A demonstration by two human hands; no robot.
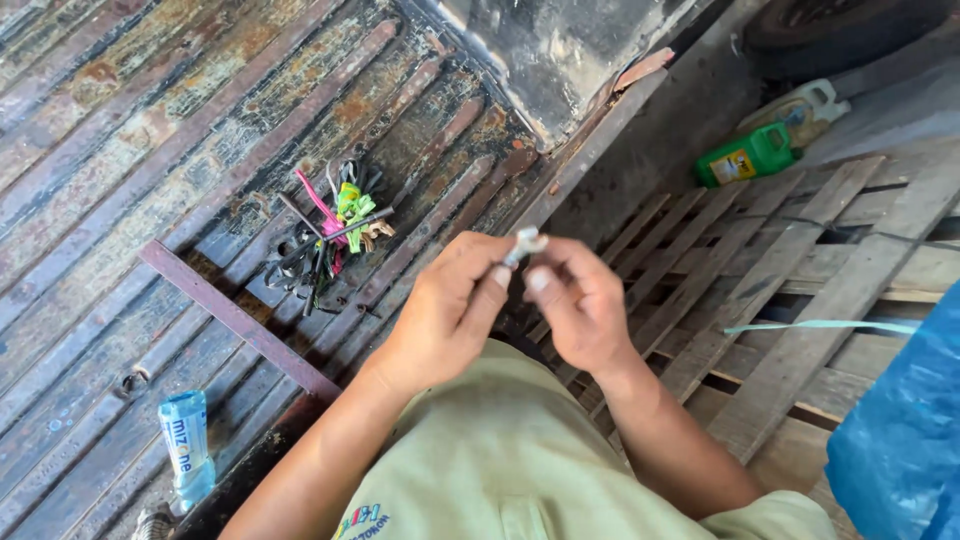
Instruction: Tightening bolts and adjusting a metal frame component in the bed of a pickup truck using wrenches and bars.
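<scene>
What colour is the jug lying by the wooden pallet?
Green jug, with a yellow label, seen in the head view.

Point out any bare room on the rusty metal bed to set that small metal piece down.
Bare ribbed metal lies left of the tool pile and above the flat bar. Another patch sits between bar and plastic bottle. It is crowded at the tool pile. Both hands pinch the metal piece.

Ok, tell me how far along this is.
Done: nothing visibly finished. In hand: both hands, left hand and right hand, pinch a small silvery metal piece. Left: the bundle of tools lies untouched on the rusty ribbed metal bed.
</scene>
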